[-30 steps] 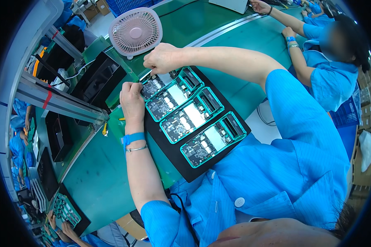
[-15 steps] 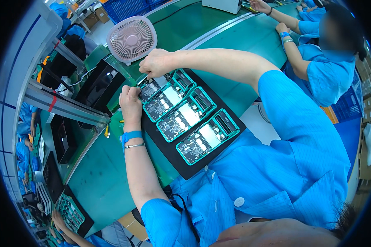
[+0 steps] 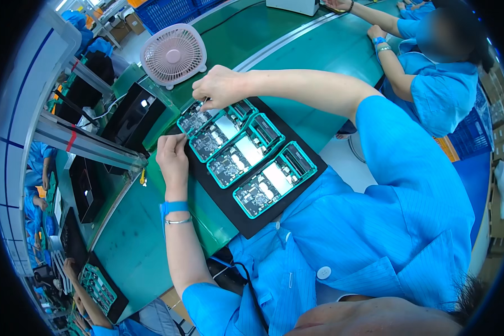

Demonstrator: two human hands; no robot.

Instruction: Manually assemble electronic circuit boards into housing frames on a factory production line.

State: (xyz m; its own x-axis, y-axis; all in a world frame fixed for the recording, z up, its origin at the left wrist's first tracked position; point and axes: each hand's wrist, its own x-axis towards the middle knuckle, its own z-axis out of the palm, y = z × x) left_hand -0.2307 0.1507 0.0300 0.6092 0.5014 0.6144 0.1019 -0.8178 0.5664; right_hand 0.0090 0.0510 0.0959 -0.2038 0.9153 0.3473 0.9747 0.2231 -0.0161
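Note:
A black tray (image 3: 229, 206) lies before me with several teal-framed electronic units in a row, their circuit boards and silver plates facing up. The nearest unit (image 3: 274, 178) and the one beside it (image 3: 245, 150) are in full view. Over the farthest unit (image 3: 195, 119) is my right hand (image 3: 218, 87), its thumb and fingers pinched together and hiding part of the board; whatever they hold is hidden. My left hand (image 3: 172, 157) is at the tray's left edge, beside the farthest unit, with fingertips pressed together. I cannot make out anything between them.
A pink fan (image 3: 173, 55) stands beyond the tray on the green bench. Black boxes (image 3: 130, 120) and a metal rail (image 3: 95, 147) are to the left. A co-worker (image 3: 442, 84) sits at the far right. Another tray of units (image 3: 99, 291) lies at the lower left, near another person's arm.
My left hand has drawn back toward me from the farthest unit to the tray's edge. The right hand stays over that unit, shifted slightly right. The whole view has shifted a little.

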